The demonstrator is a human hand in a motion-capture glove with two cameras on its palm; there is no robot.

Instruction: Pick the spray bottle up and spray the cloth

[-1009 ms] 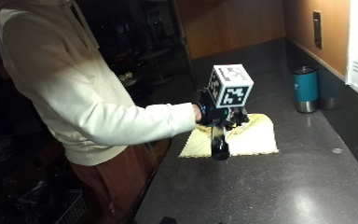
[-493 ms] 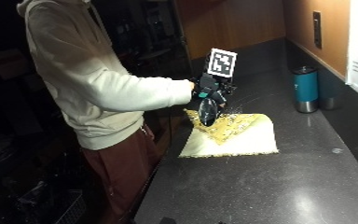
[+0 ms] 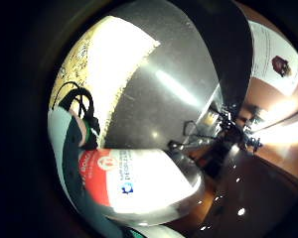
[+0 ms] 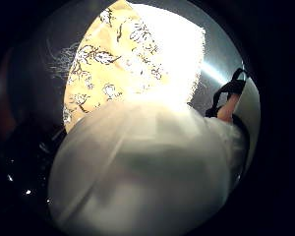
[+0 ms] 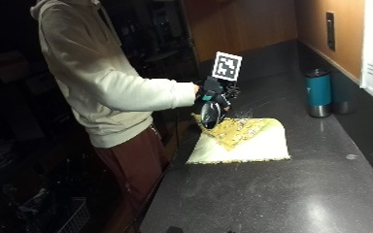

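Gloved right hand (image 5: 212, 97) clasped around the spray bottle (image 5: 210, 112), held tilted in the air above the near edge of the cloth (image 5: 241, 141). Cloth lies on the dark desk (image 5: 303, 194), one corner folded over; teal tumbler (image 5: 317, 92) stands well beyond the cloth.

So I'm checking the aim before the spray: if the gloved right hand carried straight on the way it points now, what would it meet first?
Most likely the yellow patterned cloth: the right hand holds the spray bottle tilted down over its near edge. Depth is uncertain.
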